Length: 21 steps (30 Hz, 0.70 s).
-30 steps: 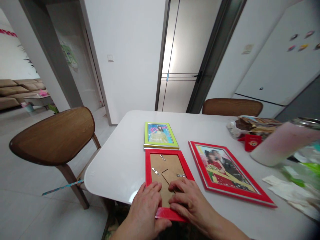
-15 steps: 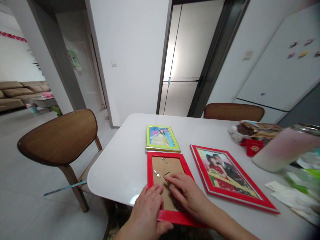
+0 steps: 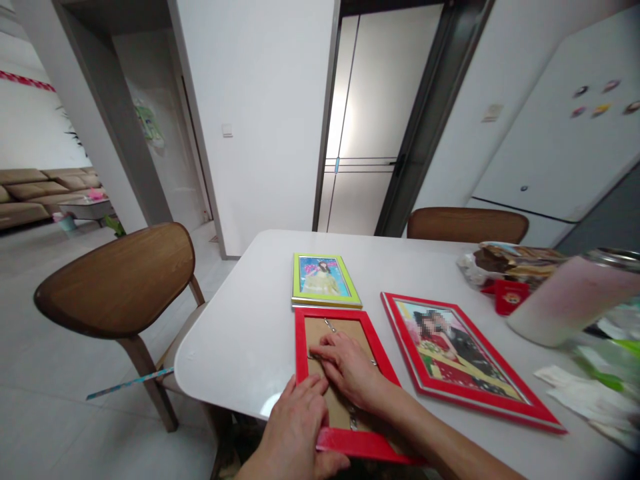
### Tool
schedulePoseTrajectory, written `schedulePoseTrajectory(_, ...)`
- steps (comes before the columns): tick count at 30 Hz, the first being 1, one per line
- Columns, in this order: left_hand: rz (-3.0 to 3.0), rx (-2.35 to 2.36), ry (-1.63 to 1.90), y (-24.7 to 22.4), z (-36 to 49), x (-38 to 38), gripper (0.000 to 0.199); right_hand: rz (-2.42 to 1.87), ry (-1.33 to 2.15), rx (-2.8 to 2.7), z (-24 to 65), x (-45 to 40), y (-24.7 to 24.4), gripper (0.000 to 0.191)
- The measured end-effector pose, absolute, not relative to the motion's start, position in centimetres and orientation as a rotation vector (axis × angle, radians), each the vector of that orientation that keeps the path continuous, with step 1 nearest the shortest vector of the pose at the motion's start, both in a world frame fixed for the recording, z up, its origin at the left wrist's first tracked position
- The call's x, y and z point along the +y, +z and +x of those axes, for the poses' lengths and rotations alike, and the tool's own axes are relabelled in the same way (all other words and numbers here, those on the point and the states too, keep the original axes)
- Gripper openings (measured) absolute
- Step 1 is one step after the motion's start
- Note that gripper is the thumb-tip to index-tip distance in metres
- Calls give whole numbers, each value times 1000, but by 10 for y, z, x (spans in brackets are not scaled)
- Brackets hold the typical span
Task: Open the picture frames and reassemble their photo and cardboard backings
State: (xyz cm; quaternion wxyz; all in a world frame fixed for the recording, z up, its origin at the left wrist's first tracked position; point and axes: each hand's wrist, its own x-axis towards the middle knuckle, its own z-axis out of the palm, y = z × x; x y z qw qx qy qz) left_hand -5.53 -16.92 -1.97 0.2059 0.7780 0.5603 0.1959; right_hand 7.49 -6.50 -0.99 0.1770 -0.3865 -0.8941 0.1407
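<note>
A red picture frame (image 3: 301,340) lies face down at the table's front edge, its brown backing board (image 3: 340,417) showing. My left hand (image 3: 297,423) holds the frame's near left corner, fingers over the left rim and thumb along the front rim. On the backing, my right hand (image 3: 350,370) has its fingers bent and close together, the fingertips pressing at the left metal clip, which they mostly hide. Other metal clips show at the far side (image 3: 329,325) and near side (image 3: 353,419). Another clip (image 3: 373,363) peeks out at the right rim.
A green picture frame (image 3: 296,283) lies beyond the red one. To the right lies a second red frame (image 3: 407,350), face up. A pink-white bottle (image 3: 565,300), a red packet (image 3: 510,297), a plastic bag (image 3: 473,265) and tissues (image 3: 580,393) are farther right. A wooden chair (image 3: 120,277) stands left.
My right hand has moved left and away from me across the backing, onto the left clip, uncovering the right and near clips. My left hand keeps its hold on the corner.
</note>
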Motion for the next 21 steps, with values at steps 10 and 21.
schedulePoseTrajectory(10,2152,1590,503,-16,-51,-169,61,-1620,297,-2147,67,-5,-26,19)
schedulePoseTrajectory(21,2422,1403,997,-63,-67,-166,35,-1411,568,-1784,123,-29,1,35)
